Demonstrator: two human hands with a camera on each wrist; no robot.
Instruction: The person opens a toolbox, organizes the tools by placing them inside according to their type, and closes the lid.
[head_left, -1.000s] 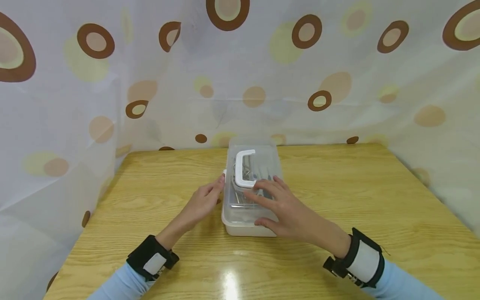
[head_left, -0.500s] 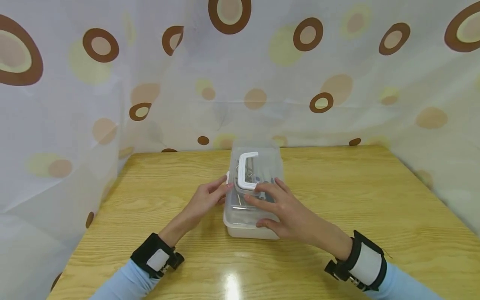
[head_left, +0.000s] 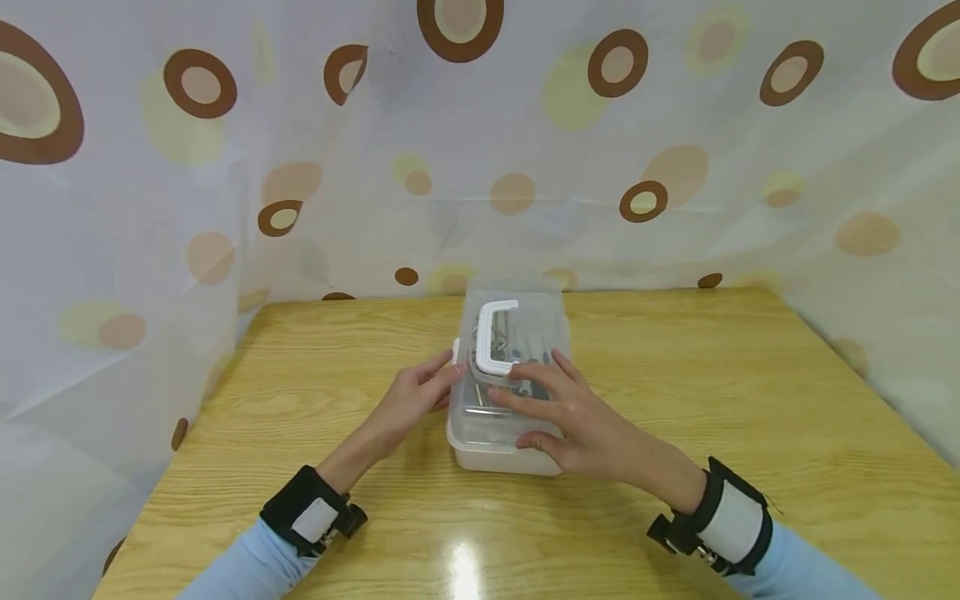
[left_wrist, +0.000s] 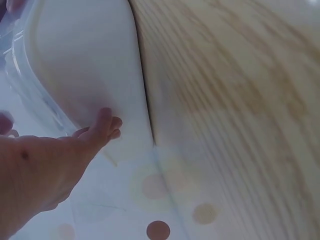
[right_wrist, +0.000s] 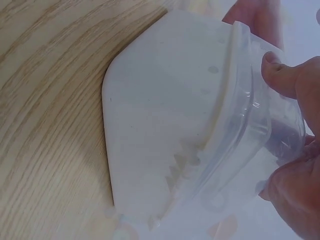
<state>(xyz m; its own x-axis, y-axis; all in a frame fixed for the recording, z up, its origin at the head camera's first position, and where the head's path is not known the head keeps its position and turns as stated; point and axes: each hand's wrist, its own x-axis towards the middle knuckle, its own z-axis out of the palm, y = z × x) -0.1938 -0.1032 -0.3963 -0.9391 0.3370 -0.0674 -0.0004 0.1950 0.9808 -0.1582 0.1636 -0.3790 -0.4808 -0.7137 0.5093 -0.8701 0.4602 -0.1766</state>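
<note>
A white plastic storage box [right_wrist: 155, 100] with a clear lid [head_left: 480, 429] sits on the table. On the lid is a white handle [head_left: 484, 337]; metal and blue-tipped items [head_left: 534, 360] show through the plastic. My left hand [head_left: 408, 398] is at the box's left side, fingertips by a small white latch [head_left: 455, 348], thumb against the edge. Its fingers look fairly straight in the left wrist view. Spread over the lid's near right part, my right hand [head_left: 573, 412] rests with its index finger by the handle's near end and its thumb toward the front.
The wooden table [head_left: 337, 350] extends on both sides of the box. A patterned curtain [head_left: 360, 125] hangs behind it and along both sides, close to the box's far end. Each wrist wears a black strap [head_left: 303, 510] with a camera.
My left hand has shifted its fingers at the latch side, with the thumb now lower and apart from the other fingers. The right hand has stayed on the lid. The box has not visibly changed.
</note>
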